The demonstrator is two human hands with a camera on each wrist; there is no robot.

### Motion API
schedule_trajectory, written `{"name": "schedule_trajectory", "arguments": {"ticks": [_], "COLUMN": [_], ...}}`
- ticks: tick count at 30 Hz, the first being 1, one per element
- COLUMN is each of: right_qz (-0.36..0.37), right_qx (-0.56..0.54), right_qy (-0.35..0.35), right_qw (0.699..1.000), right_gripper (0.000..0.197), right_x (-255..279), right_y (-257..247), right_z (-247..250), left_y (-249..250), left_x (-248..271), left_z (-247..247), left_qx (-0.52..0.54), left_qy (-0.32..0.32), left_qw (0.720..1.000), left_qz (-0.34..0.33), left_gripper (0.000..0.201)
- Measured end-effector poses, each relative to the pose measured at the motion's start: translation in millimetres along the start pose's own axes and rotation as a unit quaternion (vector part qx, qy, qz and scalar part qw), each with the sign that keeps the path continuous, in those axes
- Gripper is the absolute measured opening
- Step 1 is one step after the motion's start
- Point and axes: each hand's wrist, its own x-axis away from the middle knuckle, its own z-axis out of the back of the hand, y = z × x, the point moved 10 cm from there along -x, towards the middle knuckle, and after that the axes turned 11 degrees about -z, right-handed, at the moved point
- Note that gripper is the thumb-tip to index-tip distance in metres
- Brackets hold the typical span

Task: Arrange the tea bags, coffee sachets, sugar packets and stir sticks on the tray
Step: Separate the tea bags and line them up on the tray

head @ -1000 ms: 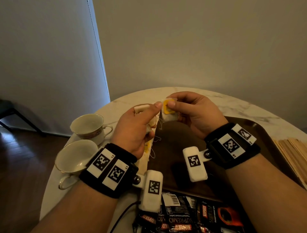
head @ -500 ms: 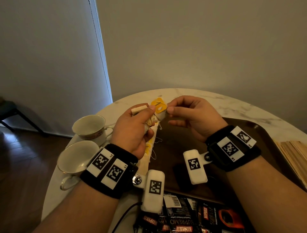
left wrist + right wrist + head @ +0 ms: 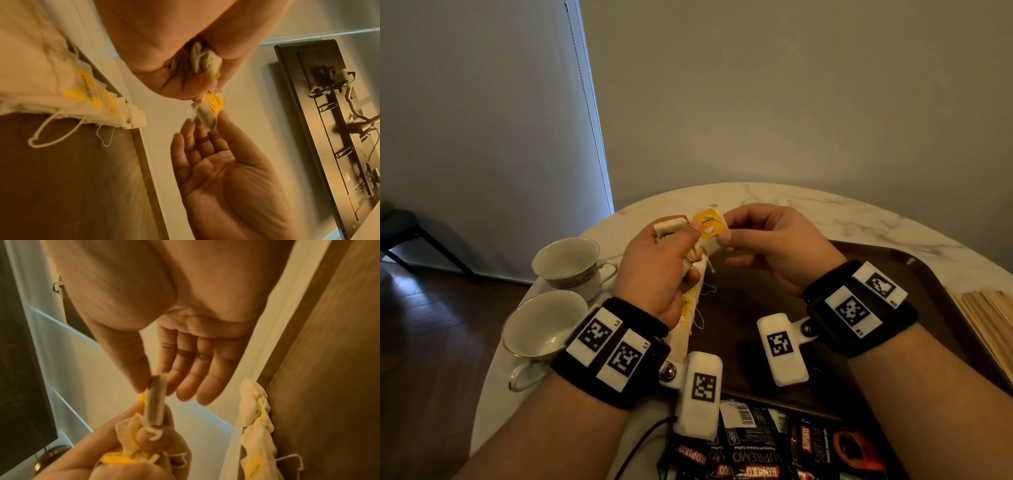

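My left hand (image 3: 681, 240) grips a bunch of white tea bags (image 3: 669, 226) and their strings above the left edge of the brown tray (image 3: 756, 291). My right hand (image 3: 726, 226) pinches one tea bag with a yellow tag (image 3: 709, 224) between thumb and forefinger, its other fingers spread. That tea bag (image 3: 207, 112) touches the left thumb, seen edge-on as tea bag (image 3: 156, 400). A row of tea bags (image 3: 688, 308) lies along the tray's left edge. Black coffee sachets (image 3: 750, 455) lie at the near edge, wooden stir sticks (image 3: 986, 318) at the right.
Two empty teacups (image 3: 566, 262) (image 3: 541, 325) stand on the round marble table (image 3: 825, 209) left of the tray. Loose strings (image 3: 51, 138) from the tea bag row trail onto the tray. A wall stands behind the table, with dark floor at the left.
The pinched tea bag has shifted slightly left and tilted so its yellow tag faces up. Both hands stay close together over the tray's left edge.
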Motion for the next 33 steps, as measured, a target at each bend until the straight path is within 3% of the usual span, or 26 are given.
{"name": "schedule_trajectory", "arguments": {"ticks": [3,11,19,28,33], "right_qz": [-0.004,-0.095,-0.227,-0.258,-0.266], "right_qx": [0.017,-0.053,0.017,0.044,0.022], "right_qy": [0.038,0.1,0.138,0.135,0.142], "right_qw": [0.999,0.989,0.964,0.956,0.953], "right_gripper": [0.009,0.009,0.01,0.003,0.012], "right_x": [1,-10,-55,-67,-63], "right_y": [-2,8,56,72,74], "right_z": [7,25,15,4,5], "left_y": [2,4,11,7,6], "left_x": [-1,-2,-3,-7,-6], "left_z": [2,8,18,17,17], "left_qx": [-0.011,-0.017,-0.009,-0.009,-0.007], "left_qy": [0.001,0.034,0.07,0.067,0.071], "left_qw": [1.0,0.999,0.997,0.998,0.997], "left_qz": [-0.011,-0.02,-0.02,-0.009,-0.001], "left_gripper": [0.012,0.01,0.015,0.014,0.015]}}
